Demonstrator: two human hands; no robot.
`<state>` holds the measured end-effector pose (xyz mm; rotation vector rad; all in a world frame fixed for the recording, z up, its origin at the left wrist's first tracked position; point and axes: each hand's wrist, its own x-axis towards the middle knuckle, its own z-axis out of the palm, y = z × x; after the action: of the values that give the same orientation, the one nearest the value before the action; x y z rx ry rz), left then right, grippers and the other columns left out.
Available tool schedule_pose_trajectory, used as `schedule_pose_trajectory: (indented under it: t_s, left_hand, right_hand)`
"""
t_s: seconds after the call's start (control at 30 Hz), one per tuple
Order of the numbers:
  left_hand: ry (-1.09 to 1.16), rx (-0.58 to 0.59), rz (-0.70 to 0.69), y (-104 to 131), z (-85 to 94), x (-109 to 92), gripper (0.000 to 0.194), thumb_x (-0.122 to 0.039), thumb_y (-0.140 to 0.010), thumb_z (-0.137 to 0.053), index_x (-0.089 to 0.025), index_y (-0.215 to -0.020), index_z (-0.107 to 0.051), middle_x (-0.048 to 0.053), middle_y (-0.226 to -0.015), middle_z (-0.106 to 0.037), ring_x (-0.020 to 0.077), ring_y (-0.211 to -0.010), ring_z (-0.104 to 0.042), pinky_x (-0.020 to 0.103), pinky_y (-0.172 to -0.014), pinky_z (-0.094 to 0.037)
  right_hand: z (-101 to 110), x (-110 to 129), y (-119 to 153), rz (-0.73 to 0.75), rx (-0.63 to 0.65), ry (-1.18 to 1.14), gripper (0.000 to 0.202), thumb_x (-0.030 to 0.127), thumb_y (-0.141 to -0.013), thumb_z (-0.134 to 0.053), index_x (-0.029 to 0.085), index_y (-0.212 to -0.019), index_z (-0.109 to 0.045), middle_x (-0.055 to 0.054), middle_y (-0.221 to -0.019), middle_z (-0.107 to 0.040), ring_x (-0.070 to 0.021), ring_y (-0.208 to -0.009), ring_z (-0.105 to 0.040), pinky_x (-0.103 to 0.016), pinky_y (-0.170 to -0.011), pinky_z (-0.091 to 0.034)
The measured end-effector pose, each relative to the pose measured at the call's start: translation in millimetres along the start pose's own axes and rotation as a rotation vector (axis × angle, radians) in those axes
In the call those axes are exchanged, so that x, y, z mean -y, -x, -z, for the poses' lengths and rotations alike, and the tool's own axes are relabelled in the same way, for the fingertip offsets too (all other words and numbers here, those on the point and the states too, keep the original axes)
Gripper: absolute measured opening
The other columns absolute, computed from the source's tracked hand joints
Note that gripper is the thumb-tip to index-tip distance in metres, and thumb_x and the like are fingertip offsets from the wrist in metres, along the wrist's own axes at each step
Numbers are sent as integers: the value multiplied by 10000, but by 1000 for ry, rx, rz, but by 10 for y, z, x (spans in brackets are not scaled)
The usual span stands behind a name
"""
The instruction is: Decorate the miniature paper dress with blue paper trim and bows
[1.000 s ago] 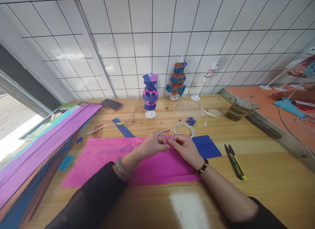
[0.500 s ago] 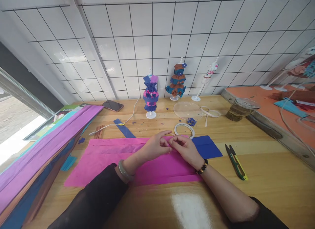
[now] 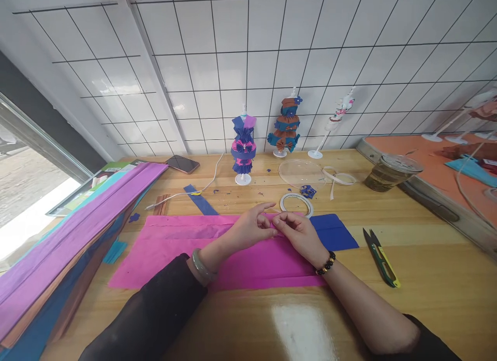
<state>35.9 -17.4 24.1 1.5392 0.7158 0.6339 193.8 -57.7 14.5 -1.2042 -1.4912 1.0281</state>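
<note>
A wide sheet of pink crepe paper [image 3: 163,257] lies flat beneath both hands. My left hand [image 3: 250,227] hovers over it with the index finger raised and the other fingers curled in toward my right fingertips. My right hand [image 3: 301,236] is closed in a pinch, thumb against fingers, meeting the left above the paper. Whatever sits between the fingertips is too small to make out. Blue crepe paper [image 3: 336,232] sticks out past the pink sheet's right end. Just behind my right hand lies a roll of white tape [image 3: 309,207].
Thread snips [image 3: 382,260] lie to the right, a lidded cup [image 3: 392,174] farther back. Crepe-decorated stands [image 3: 244,151] line the wall. Long folded crepe strips [image 3: 81,231] cover the left side, near a phone [image 3: 183,164] and a white cable [image 3: 212,182].
The view has shifted slightly, so everything appears a little farther right or left of before. Both hands keep nearly the same pose over the pink paper.
</note>
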Motion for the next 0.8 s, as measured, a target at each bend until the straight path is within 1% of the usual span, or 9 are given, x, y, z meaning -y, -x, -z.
schedule_pose_trajectory:
  t_s: [0.1, 0.23, 0.4, 0.53, 0.6, 0.67, 0.8]
  left_hand:
    - [30, -51, -1, -10, 16, -5, 720, -225, -673, -664, -147, -1317, -350, -69, -591, -491, 65, -530, -480, 196, -533, -369]
    - [26, -138, 2, -17, 27, -18, 693, -223, -687, -640, -151, -1315, -355, -73, -599, -471, 55, -521, -451, 186, -515, -344]
    - [24, -145, -6, -18, 28, -1, 673, -251, -692, -646, -158, -1302, -379, -77, -590, -464, 52, -513, -442, 190, -522, -348]
    - [9, -182, -20, -30, 33, -8, 671, -241, -692, -648, -144, -1299, -380, -83, -565, -461, 55, -518, -448, 191, -529, -346]
    - [12, -207, -27, -37, 36, -16, 668, -232, -690, -649, -133, -1295, -382, -85, -552, -467, 61, -518, -465, 193, -530, -350]
    - [31, -220, -39, -42, 38, -19, 663, -228, -691, -651, -123, -1289, -385, -79, -551, -489, 77, -544, -513, 204, -553, -375]
    - [66, -238, -65, -46, 39, -15, 664, -252, -694, -657, -122, -1284, -383, -63, -572, -533, 106, -600, -578, 228, -601, -411]
  right_hand:
    - [5, -11, -6, -20, 1, -31, 288, 444, -807, -530, 173, -793, -626, -22, -730, -614, -140, -672, -528, -256, -614, -409]
    - [13, -31, -6, -24, -30, 53, 302, 445, -800, -538, 167, -705, -604, 10, -607, -537, -110, -555, -439, -235, -521, -348]
    - [11, -5, -1, 1, -42, 57, 289, 423, -812, -528, 170, -722, -636, -20, -689, -612, -140, -641, -506, -258, -608, -393]
    - [13, 10, -4, -7, -41, 42, 280, 421, -808, -532, 173, -759, -653, -20, -720, -629, -144, -662, -524, -257, -623, -404]
    - [17, 3, -4, -8, -51, 46, 283, 428, -801, -537, 174, -742, -648, -12, -699, -617, -136, -637, -518, -250, -598, -399]
    - [20, -8, -2, -11, -73, 67, 291, 435, -796, -540, 172, -725, -641, -6, -667, -597, -130, -611, -503, -245, -566, -385]
    - [24, -17, 3, -5, -98, 120, 300, 438, -806, -526, 167, -736, -635, -1, -632, -566, -129, -601, -480, -242, -549, -372]
